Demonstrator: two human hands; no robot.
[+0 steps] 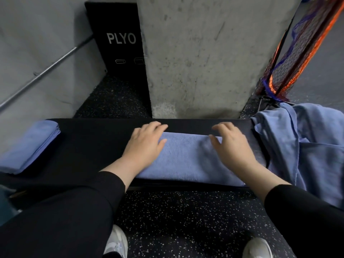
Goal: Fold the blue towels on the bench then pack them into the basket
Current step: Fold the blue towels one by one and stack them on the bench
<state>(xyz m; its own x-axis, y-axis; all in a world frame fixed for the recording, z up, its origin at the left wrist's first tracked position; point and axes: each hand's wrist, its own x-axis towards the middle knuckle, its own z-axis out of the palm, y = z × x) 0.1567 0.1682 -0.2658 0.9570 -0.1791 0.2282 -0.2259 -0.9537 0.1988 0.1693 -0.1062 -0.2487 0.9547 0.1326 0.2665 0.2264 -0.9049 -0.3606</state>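
Head view. I see no basket that I can identify with certainty; a mesh net (290, 62) with orange and blue cord hangs at the upper right, and I cannot tell what it holds.

On the black bench (93, 146) a folded blue towel (188, 159) lies lengthwise at the centre, its near edge along the bench's front edge. My left hand (147, 144) rests flat on the towel's left end, fingers straight and spread, fingertips reaching past its far edge onto the bench. My right hand (232, 146) sits over the towel's right end, fingers loosely bent and spread, gripping nothing; whether the palm presses the cloth I cannot tell.

A stack of folded blue towels (31, 146) lies at the bench's left end, well apart from both hands. A heap of unfolded blue towels (307, 146) drapes over the right end, just beside my right hand.

A concrete pillar (204, 53) stands behind the bench, and a black box marked PLYO (119, 43) is to its left.
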